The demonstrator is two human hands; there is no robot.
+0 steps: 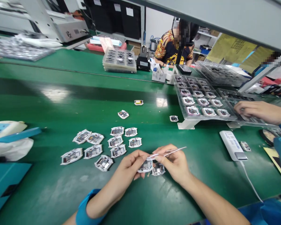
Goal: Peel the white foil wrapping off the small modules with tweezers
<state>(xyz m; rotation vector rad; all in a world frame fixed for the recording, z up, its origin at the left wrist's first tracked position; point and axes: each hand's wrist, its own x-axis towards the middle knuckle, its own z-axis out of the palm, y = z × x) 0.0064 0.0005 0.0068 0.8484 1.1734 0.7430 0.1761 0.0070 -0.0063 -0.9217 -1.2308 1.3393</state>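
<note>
My left hand [128, 164] pinches a small white-framed circuit module [145, 166] just above the green table [61, 109]. My right hand [175, 162] grips metal tweezers [170, 152], whose tips point left onto that module. A second module [158, 169] lies under my right hand's fingers. To the left, several more modules [103, 145] are spread on the table, and three lie singly farther back [123, 114].
A co-worker's hand [255, 111] rests on clear trays of modules [199, 100] at the right. A white handheld device [233, 145] with a cable lies near it. A seated person works at the back. Stacked trays [119, 61], machines and a white-blue device [7, 131] stand around.
</note>
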